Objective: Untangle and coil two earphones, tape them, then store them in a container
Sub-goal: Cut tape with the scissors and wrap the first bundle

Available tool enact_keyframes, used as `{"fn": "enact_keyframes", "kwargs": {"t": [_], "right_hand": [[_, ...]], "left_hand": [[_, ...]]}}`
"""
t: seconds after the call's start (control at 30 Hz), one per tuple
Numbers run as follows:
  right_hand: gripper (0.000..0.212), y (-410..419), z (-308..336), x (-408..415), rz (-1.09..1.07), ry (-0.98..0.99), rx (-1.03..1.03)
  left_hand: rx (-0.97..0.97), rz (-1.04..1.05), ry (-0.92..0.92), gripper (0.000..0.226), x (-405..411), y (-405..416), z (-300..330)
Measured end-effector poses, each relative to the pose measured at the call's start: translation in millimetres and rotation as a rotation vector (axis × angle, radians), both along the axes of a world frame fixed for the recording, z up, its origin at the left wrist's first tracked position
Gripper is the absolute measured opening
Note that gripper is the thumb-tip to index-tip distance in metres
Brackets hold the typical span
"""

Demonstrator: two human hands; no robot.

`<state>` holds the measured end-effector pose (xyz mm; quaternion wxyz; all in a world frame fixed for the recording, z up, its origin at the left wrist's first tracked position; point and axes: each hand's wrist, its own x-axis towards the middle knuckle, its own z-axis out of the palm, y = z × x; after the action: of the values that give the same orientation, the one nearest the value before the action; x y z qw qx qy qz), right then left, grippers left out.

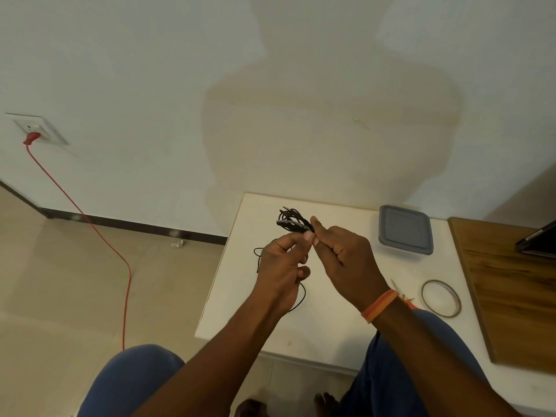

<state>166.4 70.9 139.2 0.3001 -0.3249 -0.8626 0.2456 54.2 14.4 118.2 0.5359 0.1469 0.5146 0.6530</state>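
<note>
A tangled bundle of black earphone cable [293, 221] is held up above the white table [240, 296]. My right hand [346, 260] grips the bundle at its near end, thumb up beside it. My left hand [282, 266] pinches a strand right next to my right fingers. A loose loop of the black cable [302, 296] hangs below my left hand and trails over the table. A grey-lidded container [404, 229] sits shut at the back right of the table. A roll of tape [441, 298] lies flat to the right of my right wrist.
A wooden board [511, 290] lies along the table's right side with a dark device [538, 242] on its far end. A red cord [99, 236] runs from a wall socket [39, 130] across the floor at left. My knees are under the table's near edge.
</note>
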Motion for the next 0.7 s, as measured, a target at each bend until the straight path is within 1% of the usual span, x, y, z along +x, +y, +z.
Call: {"fn": "enact_keyframes", "kwargs": {"t": [0.1,0.2,0.3,0.37,0.5,0.6,0.63,0.7], "right_hand": [[0.039,1,2,1,0.038,-0.02,0.01],[0.044,-1,2,3,0.045,-0.049,0.067],[0.046,-1,0,2,0.023,-0.038,0.161],[0.046,-2,-2,-1,-0.012,-0.012,0.204],[0.047,-6,-6,-7,-0.111,0.122,0.214],[0.048,-8,-6,-9,-0.184,0.222,0.109],[0.049,-8,-5,-9,-0.2,0.266,0.018],[0.05,-6,-2,-7,-0.178,0.369,-0.278]], "left_hand": [[0.031,-0.031,0.061,0.017,-3,0,1],[0.027,-0.039,0.089,0.025,0,0,1],[0.006,-0.002,0.07,0.021,2,4,2],[0.0,0.008,0.032,0.015,3,6,4],[0.035,-0.012,-0.025,0.018,1,10,9],[0.07,-0.034,-0.014,0.025,-5,11,12],[0.079,-0.038,-0.005,0.024,-6,11,13],[0.092,-0.041,0.018,0.023,-9,10,13]]}}
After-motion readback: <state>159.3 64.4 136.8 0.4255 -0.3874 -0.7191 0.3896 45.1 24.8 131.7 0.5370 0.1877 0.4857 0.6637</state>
